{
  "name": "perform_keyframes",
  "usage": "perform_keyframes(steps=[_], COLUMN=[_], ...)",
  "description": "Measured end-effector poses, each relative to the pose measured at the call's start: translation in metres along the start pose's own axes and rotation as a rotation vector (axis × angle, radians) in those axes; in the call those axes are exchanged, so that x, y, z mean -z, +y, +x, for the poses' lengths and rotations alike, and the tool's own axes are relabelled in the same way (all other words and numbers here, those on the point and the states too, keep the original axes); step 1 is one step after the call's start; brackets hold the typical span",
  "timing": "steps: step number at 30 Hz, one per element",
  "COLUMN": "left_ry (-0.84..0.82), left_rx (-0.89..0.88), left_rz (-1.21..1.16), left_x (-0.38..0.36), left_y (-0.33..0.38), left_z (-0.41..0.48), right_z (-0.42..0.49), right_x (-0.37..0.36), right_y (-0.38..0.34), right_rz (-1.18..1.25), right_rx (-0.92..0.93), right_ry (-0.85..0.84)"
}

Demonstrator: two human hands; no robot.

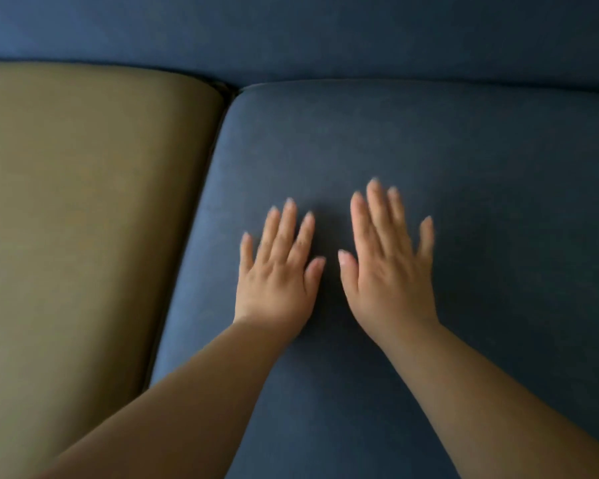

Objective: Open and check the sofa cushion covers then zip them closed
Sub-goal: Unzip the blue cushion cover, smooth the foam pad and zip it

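Dark blue sofa upholstery fills the far side of our view, its long fabric backrest (291,29) running across behind two seat cushions. On the left lies a smooth olive-green seat cushion (83,202). Pressed against it on the right is the dark blue woven-fabric seat cushion (464,150), with only a thin dark seam between them.

We have both palms down on the blue cushion's near middle. Our left hand (277,271) and our right hand (391,271) lie just beside each other, fingers straight and spread, grasping nothing. We judge they are flat like this to press and feel the filling through the cover, or to smooth the cloth.

No zip shows on either cushion. It probably sits on a hidden edge, so we cannot tell whether either cover is closed.
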State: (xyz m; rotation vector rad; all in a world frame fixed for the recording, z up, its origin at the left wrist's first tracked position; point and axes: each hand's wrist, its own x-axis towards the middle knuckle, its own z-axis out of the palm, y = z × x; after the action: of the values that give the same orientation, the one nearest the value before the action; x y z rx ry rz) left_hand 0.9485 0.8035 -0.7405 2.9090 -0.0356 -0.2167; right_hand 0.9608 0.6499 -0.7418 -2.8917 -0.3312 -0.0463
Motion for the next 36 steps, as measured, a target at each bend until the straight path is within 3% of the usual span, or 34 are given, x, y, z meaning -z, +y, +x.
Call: perform_keyframes(steps=[2,3,8,11,13,16,20,24,29,31,33,36], left_ry=[-0.13,-0.133,0.04,-0.081,-0.048,0.04,-0.054,0.127,-0.061,0.014,0.082,-0.103], left_rx=[0.058,0.086,-0.1,-0.083,-0.064,-0.185,-0.181,-0.185,-0.242,-0.219,-0.314,-0.363], left_rz=[0.086,0.082,-0.021,0.071,0.062,0.014,0.104,0.047,0.136,0.062,0.016,0.111], left_x=[-0.008,-0.009,0.0,-0.021,-0.024,-0.019,-0.039,-0.023,-0.056,-0.05,-0.043,-0.06], left_y=[0.005,0.009,0.048,0.06,0.069,0.098,0.13,0.165,0.208,0.213,0.24,0.282], left_z=[-0.002,0.001,0.006,0.004,0.01,0.013,0.009,0.014,0.0,0.005,0.005,-0.002], right_z=[-0.013,-0.013,-0.015,-0.038,-0.041,-0.041,-0.063,-0.068,-0.108,-0.102,-0.107,-0.134], right_x=[-0.013,-0.015,0.008,0.005,0.01,0.027,0.025,0.049,0.045,0.054,0.072,0.067], right_y=[0.006,0.007,0.024,0.051,0.065,0.093,0.136,0.159,0.21,0.212,0.229,0.265], right_rz=[-0.02,0.009,0.078,-0.005,0.007,-0.045,-0.043,-0.034,-0.043,-0.012,-0.014,-0.042], right_rx=[-0.004,-0.022,-0.105,-0.099,-0.103,-0.153,-0.202,-0.242,-0.29,-0.299,-0.343,-0.417], right_ry=[-0.152,-0.146,0.123,-0.047,-0.025,0.078,-0.096,0.089,-0.116,-0.039,0.051,-0.112])
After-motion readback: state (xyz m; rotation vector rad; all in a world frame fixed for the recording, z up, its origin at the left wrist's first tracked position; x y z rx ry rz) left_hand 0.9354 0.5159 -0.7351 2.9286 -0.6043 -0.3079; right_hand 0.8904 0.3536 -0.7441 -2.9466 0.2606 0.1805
